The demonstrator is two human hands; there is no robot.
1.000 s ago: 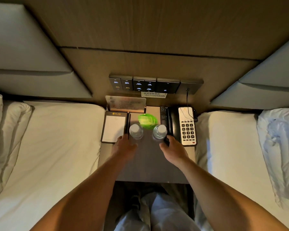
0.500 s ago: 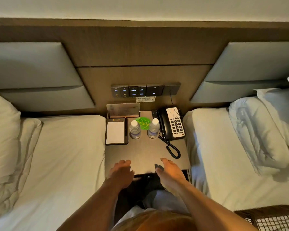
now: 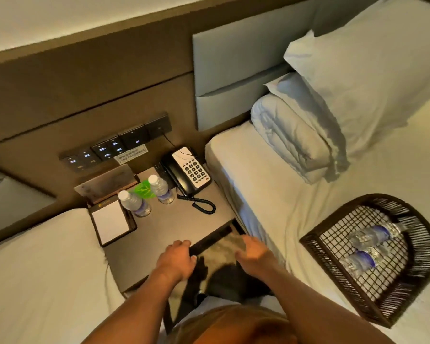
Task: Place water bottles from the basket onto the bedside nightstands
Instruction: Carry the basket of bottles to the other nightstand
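Observation:
Two clear water bottles with white caps stand upright on the dark nightstand (image 3: 174,227): the left bottle (image 3: 134,203) beside a notepad, the right bottle (image 3: 160,188) near the phone. A dark wicker basket (image 3: 412,266) lies on the right bed with two more bottles (image 3: 368,247) lying flat inside. My left hand (image 3: 176,259) hovers over the nightstand's front edge, fingers loosely curled and holding nothing. My right hand (image 3: 255,253) is just past the front right corner, palm open and holding nothing. Both hands are well apart from the standing bottles.
A black desk phone (image 3: 188,173) with a coiled cord, a notepad holder (image 3: 109,223), a green leaf-shaped card (image 3: 143,191) and a sign stand share the nightstand. A switch panel (image 3: 117,146) sits on the headboard wall. White beds flank both sides; pillows (image 3: 333,95) lie at the right.
Both hands let go of the two bottles and drew back to the nightstand's front edge. My view swung right and tilted, bringing the basket on the right bed into sight.

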